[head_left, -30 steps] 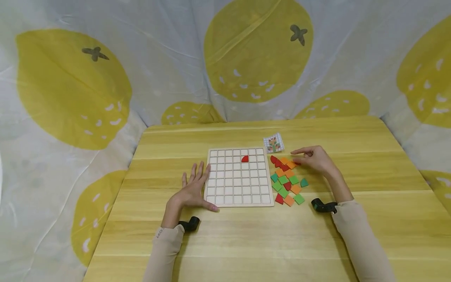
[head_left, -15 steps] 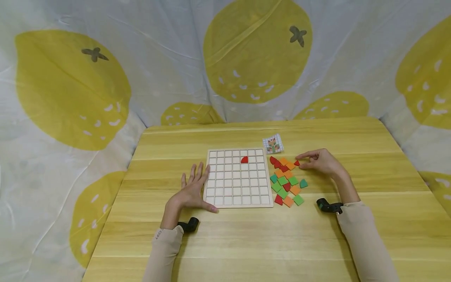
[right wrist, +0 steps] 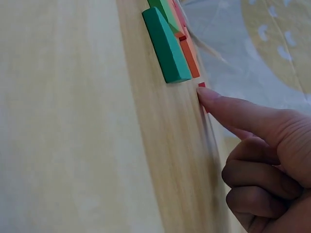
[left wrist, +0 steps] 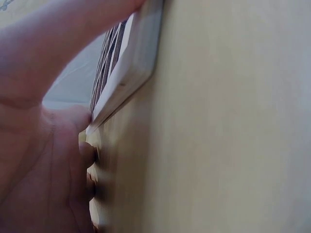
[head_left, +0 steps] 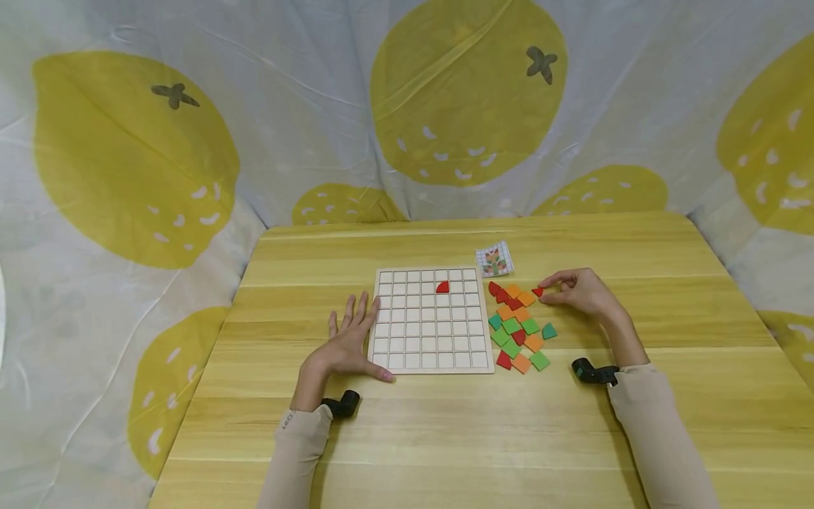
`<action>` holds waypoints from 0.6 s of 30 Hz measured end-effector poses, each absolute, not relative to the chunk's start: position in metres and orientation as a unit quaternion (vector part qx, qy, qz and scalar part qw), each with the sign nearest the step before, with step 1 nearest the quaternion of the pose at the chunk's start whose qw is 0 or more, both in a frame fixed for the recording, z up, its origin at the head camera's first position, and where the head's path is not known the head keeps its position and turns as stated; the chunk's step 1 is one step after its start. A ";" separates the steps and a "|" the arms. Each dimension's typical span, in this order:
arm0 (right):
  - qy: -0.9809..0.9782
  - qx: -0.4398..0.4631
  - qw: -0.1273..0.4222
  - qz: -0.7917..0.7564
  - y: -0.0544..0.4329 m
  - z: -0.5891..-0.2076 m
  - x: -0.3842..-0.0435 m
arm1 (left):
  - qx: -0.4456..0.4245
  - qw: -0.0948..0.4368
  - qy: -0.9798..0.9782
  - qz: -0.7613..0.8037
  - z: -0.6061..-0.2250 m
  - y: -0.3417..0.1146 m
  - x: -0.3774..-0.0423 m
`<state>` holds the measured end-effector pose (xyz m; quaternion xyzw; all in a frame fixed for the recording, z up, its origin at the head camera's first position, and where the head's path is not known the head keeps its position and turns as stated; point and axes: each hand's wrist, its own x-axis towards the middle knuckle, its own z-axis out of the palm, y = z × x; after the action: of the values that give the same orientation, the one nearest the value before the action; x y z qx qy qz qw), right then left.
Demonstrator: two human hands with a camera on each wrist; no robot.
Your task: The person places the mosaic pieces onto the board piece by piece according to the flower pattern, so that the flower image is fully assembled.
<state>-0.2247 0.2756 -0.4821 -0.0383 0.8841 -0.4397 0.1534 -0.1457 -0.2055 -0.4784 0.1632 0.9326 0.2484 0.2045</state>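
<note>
Red tile [head_left: 538,291], in the head view, is pinched between the thumb and index fingertips of the right hand [head_left: 584,291], most of what shows jutting past the tips toward a loose orange tile [head_left: 527,298] just beside it; whether it is clear of the table [head_left: 445,438] cannot be told. It looks light, stiff and hard to break, though its smooth faces might slip, so opposite edges seem the best hold. The left hand [head_left: 347,346] is spread at the left side of the gridded board [head_left: 413,330], which looks flat and rigid, easily steadied by its rim. From the left wrist, the thumb reaches along one side of the board and a fingertip touches another, with no pinch visible. From the right wrist, the thumb hides most of the red tile, leaving slivers of red showing, near a dark green tile [right wrist: 165,48].
</note>
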 end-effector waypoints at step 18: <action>0.863 -0.055 0.102 -0.492 0.222 -0.468 -0.227 | 0.163 0.202 0.932 0.254 -0.477 -0.206 -0.144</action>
<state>-0.2269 0.2220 -0.4677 -0.0549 0.8629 -0.4919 0.1022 -0.1443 -0.2058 -0.4773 0.1631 0.9318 0.2535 0.2020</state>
